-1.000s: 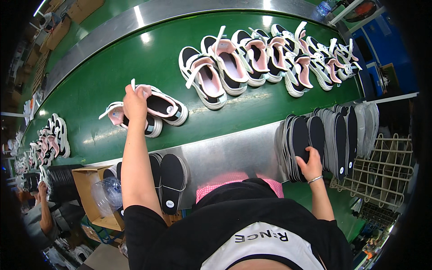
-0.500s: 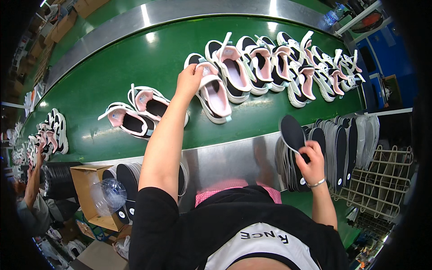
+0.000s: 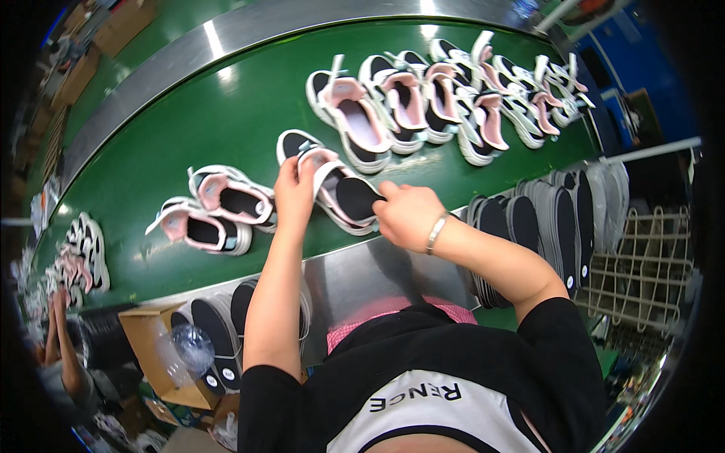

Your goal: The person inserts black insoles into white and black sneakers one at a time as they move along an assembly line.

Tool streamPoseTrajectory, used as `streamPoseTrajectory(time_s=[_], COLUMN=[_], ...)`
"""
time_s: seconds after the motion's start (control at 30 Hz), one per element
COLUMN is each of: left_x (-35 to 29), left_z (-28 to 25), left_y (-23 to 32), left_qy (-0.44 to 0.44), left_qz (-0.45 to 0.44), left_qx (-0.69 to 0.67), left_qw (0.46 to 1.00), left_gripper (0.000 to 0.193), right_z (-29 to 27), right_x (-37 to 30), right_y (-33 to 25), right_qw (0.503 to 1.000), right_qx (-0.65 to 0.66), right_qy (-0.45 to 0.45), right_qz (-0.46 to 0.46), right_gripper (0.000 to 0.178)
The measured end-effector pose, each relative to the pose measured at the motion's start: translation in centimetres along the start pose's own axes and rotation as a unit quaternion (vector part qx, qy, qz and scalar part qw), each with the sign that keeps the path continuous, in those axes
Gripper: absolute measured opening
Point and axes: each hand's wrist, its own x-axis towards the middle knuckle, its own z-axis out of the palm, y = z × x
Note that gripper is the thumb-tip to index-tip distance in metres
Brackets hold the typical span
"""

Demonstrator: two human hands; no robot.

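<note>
Up at eleven o'clock, the shoe (image 3: 321, 161) sat with its left side in the curled left hand (image 3: 297, 189), while the right hand (image 3: 408, 215) pinched the black insole (image 3: 355, 199) at the shoe's four o'clock, where sliding it straight and flat probably worked best.

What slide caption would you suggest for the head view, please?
Left hand grips a sneaker; right hand holds a black insole at its opening.

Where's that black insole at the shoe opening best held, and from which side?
Probably by the end the right hand pinches, coming from the right: that end of the black insole is exposed over the heel of the shoe, while the other points into the opening.
</note>
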Motion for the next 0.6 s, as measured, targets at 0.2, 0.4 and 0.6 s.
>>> streamPoseTrajectory(time_s=[0.2,0.4,0.6], left_x=[-6.2,-7.9,-2.1], left_z=[2.1,6.3,8.2], left_y=[2.8,4.6,4.8], left_qy=[0.144,-0.142,-0.16], left_qz=[0.273,0.117,0.069], left_qx=[0.28,0.36,0.471], left_qw=[0.909,0.914,0.865], left_gripper=[0.049,0.07,0.099], right_z=[-0.1,5.6,3.6], right_x=[-13.2,-23.2,-23.1], right_y=[5.8,5.2,6.8], right_qw=[0.947,0.915,0.925], right_qx=[0.138,0.044,0.071], right_qy=[0.213,0.127,0.21], right_qz=[0.197,0.382,0.308], right_gripper=[0.022,0.031,0.029])
